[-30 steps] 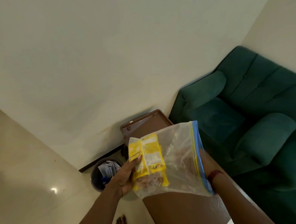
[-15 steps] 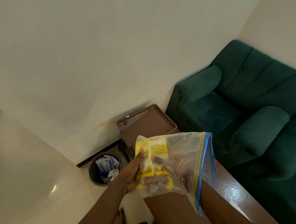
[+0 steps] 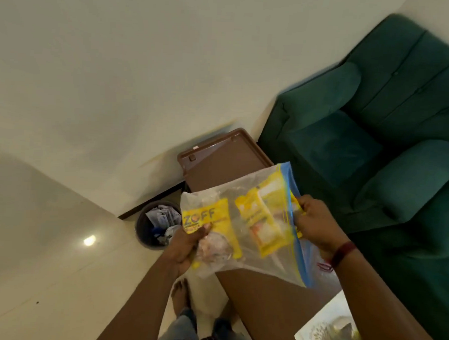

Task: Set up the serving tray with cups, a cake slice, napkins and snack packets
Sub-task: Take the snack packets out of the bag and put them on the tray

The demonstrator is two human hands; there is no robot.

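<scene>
Pale glossy floor [image 3: 43,277] is catching a light, a waste bin [image 3: 154,224] sitting by the wall, a brown tray [image 3: 223,164] beyond. Left hand [image 3: 185,248] is pinching the clear zip bag [image 3: 244,223] of yellow snack packets [image 3: 263,221]; right hand [image 3: 316,224] is gripping its blue edge. Green sofa [image 3: 376,125] is sitting right.

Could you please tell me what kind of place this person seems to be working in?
Most likely a home living room or lounge. A green sofa stands against a plain wall, a glossy tiled floor runs beside a brown table, and a small bin full of wrappers sits in the corner.
</scene>
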